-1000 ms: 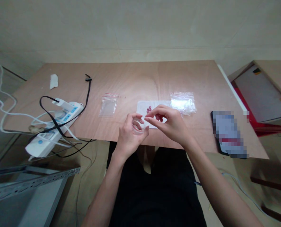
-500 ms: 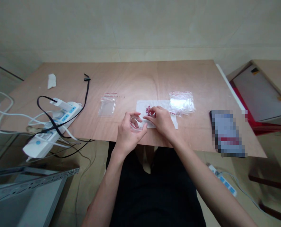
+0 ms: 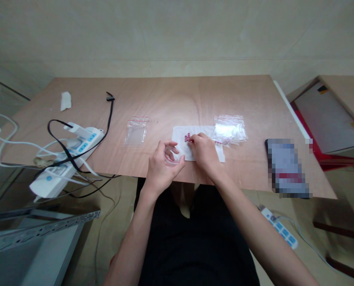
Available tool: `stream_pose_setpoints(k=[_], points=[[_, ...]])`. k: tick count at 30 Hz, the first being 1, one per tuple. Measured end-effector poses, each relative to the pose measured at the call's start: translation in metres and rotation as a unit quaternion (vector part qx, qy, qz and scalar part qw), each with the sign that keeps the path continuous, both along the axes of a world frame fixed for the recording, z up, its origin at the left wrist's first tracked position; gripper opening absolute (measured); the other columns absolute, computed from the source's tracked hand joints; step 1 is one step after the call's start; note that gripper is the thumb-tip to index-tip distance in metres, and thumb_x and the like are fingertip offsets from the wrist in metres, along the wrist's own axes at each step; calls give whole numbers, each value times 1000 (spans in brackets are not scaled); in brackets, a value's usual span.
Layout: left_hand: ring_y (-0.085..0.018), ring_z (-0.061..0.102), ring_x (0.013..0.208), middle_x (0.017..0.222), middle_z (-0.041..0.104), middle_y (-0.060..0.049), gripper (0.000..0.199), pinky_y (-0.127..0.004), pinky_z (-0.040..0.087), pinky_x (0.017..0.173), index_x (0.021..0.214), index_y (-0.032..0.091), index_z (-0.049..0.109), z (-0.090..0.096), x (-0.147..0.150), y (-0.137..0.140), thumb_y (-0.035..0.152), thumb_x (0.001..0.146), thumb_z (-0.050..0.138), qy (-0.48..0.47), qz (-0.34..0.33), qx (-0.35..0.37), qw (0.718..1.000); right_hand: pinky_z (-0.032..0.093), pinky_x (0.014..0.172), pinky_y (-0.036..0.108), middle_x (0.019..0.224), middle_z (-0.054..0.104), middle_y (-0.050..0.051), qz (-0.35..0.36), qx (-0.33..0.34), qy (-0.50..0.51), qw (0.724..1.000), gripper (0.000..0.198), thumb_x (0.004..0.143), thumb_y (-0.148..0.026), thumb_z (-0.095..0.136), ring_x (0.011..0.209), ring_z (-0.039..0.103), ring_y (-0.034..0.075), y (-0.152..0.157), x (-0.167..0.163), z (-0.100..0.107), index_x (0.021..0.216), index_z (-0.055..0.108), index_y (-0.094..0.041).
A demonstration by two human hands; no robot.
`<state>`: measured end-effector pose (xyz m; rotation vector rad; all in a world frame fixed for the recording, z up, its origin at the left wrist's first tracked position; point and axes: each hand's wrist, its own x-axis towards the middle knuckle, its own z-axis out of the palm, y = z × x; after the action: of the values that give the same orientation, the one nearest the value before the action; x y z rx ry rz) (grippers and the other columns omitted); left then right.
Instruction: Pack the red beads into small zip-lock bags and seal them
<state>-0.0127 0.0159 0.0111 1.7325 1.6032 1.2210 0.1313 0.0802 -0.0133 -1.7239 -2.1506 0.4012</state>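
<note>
My left hand (image 3: 162, 166) curls its fingers and thumb around a small clear plastic bag (image 3: 171, 159), partly hidden by the fingers. Just right of it, my right hand (image 3: 204, 151) is over a white sheet of paper (image 3: 178, 132), thumb and fingertips drawn together. Those fingertips touch the edge of a small cluster of pink beads or pills (image 3: 187, 137); whether they grip one is hidden. More pink pieces (image 3: 218, 142) lie behind the right hand, beside a stack of clear zip bags (image 3: 230, 128) overlapping the paper's right side.
Flat zip bags (image 3: 136, 132) lie left of the paper on the wooden table (image 3: 165, 97). A power strip (image 3: 50, 180) with tangled cables is at the left edge, near a black strap (image 3: 109, 119) and a white scrap (image 3: 65, 101). A phone (image 3: 287, 167) lies at the right.
My right hand has shifted slightly right and away from the left hand, with its fingertips now at the pink cluster, which shows more. My left hand keeps its hold on the bag.
</note>
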Motion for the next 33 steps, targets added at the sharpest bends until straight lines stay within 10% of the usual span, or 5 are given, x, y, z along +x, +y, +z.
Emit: stream_pose_setpoints(k=[8,15,33], points=[[-10,61,62,80,67,2,32,-23,52,64,98,19,54,-1,-2,-1,18,72,72,9,3,0,1000,46,70,34,95,70,20,-4,-2,9,1000,22,91,-8,49,81,65,25,5,-2,6,91,71,-9],[-11,62,65,80,66,2,33,-24,52,64,99,21,52,2,1,1,20,72,71,1,-6,0,1000,49,70,27,82,71,3,104,51,263,958,8,87,-16,63,74,64,15,-26,6,60,82,69,-18],[-14,64,71,80,66,1,35,-23,50,62,91,21,49,8,12,2,14,64,71,-20,-12,-5,1000,45,74,29,95,65,9,248,35,100,963,23,86,-2,49,82,61,17,-40,3,73,95,66,-15]])
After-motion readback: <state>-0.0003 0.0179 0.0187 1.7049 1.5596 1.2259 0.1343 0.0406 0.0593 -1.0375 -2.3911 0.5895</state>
